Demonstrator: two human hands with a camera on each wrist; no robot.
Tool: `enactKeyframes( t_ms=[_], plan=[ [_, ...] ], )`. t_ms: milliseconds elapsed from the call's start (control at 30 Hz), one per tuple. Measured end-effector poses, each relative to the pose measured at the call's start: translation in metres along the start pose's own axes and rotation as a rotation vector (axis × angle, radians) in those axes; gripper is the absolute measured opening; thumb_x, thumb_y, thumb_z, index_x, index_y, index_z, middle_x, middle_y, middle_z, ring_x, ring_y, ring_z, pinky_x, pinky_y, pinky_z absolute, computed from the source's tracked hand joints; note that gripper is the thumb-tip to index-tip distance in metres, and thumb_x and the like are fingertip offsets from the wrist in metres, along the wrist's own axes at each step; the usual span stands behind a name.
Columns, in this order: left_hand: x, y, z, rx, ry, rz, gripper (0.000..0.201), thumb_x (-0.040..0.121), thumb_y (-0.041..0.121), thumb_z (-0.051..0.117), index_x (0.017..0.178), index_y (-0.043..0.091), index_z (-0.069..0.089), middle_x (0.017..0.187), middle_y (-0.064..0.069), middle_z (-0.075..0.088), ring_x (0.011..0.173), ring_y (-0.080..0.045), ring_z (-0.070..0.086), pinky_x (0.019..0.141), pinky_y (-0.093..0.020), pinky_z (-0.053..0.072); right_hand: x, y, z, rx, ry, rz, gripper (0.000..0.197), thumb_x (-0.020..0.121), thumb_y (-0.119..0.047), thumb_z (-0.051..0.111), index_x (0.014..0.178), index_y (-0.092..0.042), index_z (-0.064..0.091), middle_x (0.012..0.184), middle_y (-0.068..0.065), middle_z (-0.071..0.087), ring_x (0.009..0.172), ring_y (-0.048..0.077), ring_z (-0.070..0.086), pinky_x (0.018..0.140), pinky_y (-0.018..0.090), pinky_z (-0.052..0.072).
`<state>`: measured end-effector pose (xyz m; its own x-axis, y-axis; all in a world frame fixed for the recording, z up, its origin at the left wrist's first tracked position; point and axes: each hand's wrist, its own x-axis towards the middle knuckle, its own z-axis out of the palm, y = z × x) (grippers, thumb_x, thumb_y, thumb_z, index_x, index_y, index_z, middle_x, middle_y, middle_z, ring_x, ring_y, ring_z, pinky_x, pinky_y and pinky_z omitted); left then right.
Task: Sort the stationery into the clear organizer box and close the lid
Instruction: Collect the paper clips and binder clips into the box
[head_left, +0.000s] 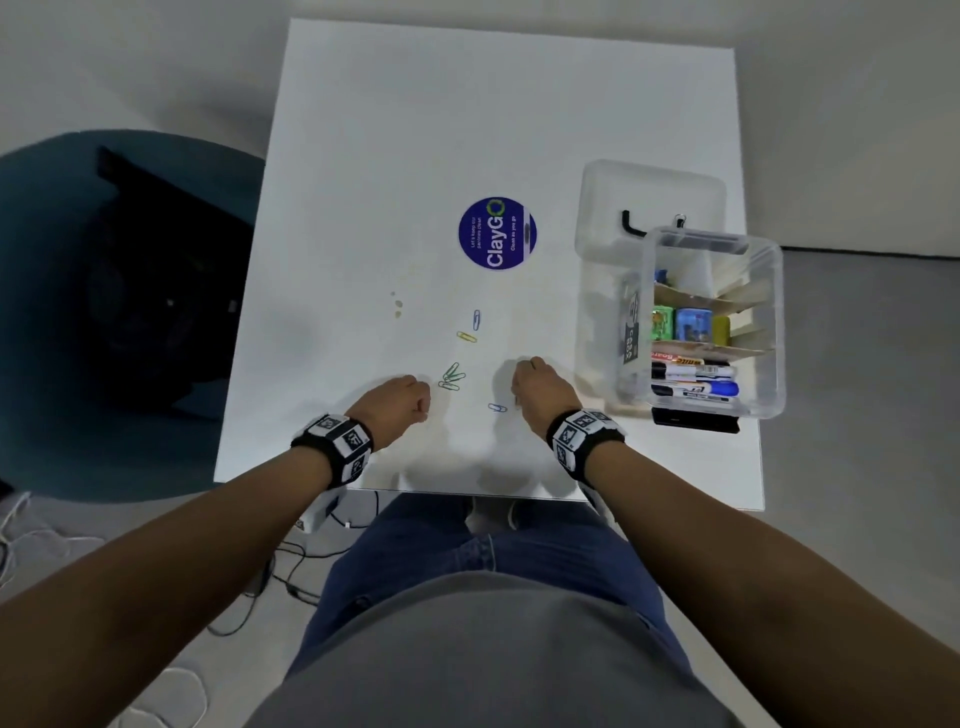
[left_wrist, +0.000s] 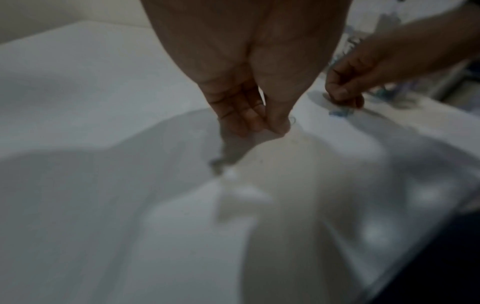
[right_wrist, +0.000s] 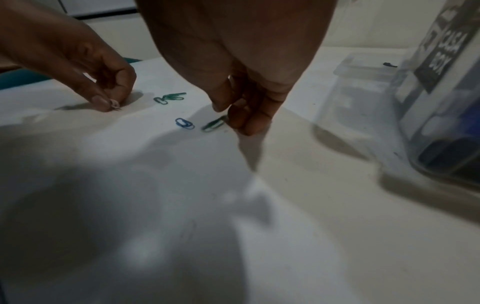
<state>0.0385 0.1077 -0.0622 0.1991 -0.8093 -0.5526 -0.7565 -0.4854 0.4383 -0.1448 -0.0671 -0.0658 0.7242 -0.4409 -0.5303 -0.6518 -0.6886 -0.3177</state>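
Note:
The clear organizer box stands at the table's right with markers, erasers and cards inside; its label shows close up in the right wrist view. The clear lid lies behind it. Loose paper clips lie mid-table: a green cluster, a yellow one, a blue one and another blue one. My left hand pinches a pale paper clip at the table surface. My right hand has thumb and curled fingers closed on the end of a green paper clip lying on the table.
A round purple sticker marks the table centre. A flat black object sits at the box's near side. A teal chair with a black bag stands left of the table. Cables run on the floor by my legs.

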Motion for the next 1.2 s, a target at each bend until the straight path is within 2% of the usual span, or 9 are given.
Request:
enactKeyframes(
  t_ms=[200,300,400,533,800,900,1000,1100,1200],
  plan=[
    [0.029,0.035,-0.013,-0.224,0.171,-0.068,0.034,0.088,0.016,0.065,0.118,0.016,0.05,0.087,-0.003,0.066,0.08,-0.021,0.06,0.076,-0.034,0.05,-0.013,-0.006,0.003,0.121,0.062,0.007,0.019,0.086,0.005,0.042,0.097,-0.009,0.049,0.094,0.007,0.055,0.078,0.027,0.052,0.067,0.036,0.044],
    [0.044,0.04,-0.011,-0.144,0.143,-0.11,0.037,0.088,0.014,0.064,0.12,0.012,0.048,0.097,-0.008,0.066,0.089,-0.028,0.062,0.08,-0.038,0.05,-0.019,-0.003,0.008,0.134,0.095,0.038,0.016,0.094,-0.013,0.05,0.11,-0.009,0.05,0.108,0.007,0.053,0.091,0.027,0.054,0.069,0.036,0.047],
    [0.052,0.042,-0.009,-0.048,0.145,-0.085,0.019,0.091,0.017,0.06,0.107,0.01,0.054,0.105,-0.01,0.059,0.099,-0.03,0.057,0.081,-0.041,0.048,-0.021,0.0,0.011,0.017,0.055,-0.033,0.033,0.09,-0.007,0.057,0.121,-0.009,0.048,0.12,0.01,0.047,0.105,0.028,0.05,0.068,0.04,0.052],
    [0.055,0.038,-0.005,0.036,0.165,-0.02,0.013,0.094,0.017,0.056,0.102,0.007,0.056,0.111,-0.012,0.051,0.112,-0.027,0.046,0.08,-0.04,0.048,-0.01,0.003,0.009,-0.129,0.009,-0.098,0.029,0.084,0.005,0.057,0.11,-0.005,0.05,0.117,0.013,0.045,0.102,0.031,0.049,0.061,0.041,0.05],
    [0.049,0.046,-0.005,0.393,0.128,0.091,0.025,0.098,0.012,0.047,0.116,-0.004,0.052,0.115,-0.023,0.054,0.106,-0.039,0.052,0.084,-0.043,0.042,-0.007,0.005,0.007,0.023,0.028,-0.016,0.031,0.092,-0.007,0.052,0.122,-0.003,0.045,0.12,0.014,0.047,0.103,0.031,0.053,0.073,0.039,0.048],
    [0.043,0.051,-0.011,0.502,0.066,0.136,0.03,0.062,0.005,0.082,0.086,0.0,0.064,0.08,-0.017,0.063,0.071,-0.031,0.062,0.055,-0.033,0.048,-0.008,0.001,0.011,-0.016,0.052,-0.017,0.026,0.094,-0.007,0.052,0.119,-0.003,0.048,0.12,0.014,0.046,0.101,0.033,0.054,0.066,0.038,0.046],
    [0.043,0.049,-0.014,0.621,0.04,0.164,0.039,0.026,-0.009,0.07,0.061,0.008,0.062,0.056,-0.007,0.056,0.046,-0.021,0.054,0.037,-0.022,0.032,-0.005,-0.005,0.008,-0.089,-0.001,-0.012,0.028,0.091,0.001,0.045,0.118,0.0,0.048,0.121,0.016,0.046,0.103,0.034,0.054,0.066,0.038,0.043],
    [0.041,0.055,-0.018,0.687,0.033,0.187,0.033,0.043,-0.006,0.07,0.073,0.007,0.063,0.067,-0.008,0.062,0.057,-0.022,0.058,0.044,-0.027,0.029,0.001,-0.004,-0.001,0.005,-0.069,0.039,0.026,0.093,-0.004,0.044,0.118,0.0,0.049,0.122,0.017,0.05,0.103,0.035,0.057,0.079,0.039,0.047],
    [0.045,0.053,-0.016,0.486,0.052,0.095,0.022,0.087,0.002,0.052,0.108,0.001,0.057,0.103,-0.017,0.059,0.094,-0.033,0.058,0.065,-0.036,0.04,0.001,-0.005,-0.006,0.191,-0.054,0.013,0.014,0.093,-0.008,0.047,0.104,-0.004,0.054,0.106,0.017,0.061,0.095,0.036,0.06,0.079,0.039,0.048]
  ],
)
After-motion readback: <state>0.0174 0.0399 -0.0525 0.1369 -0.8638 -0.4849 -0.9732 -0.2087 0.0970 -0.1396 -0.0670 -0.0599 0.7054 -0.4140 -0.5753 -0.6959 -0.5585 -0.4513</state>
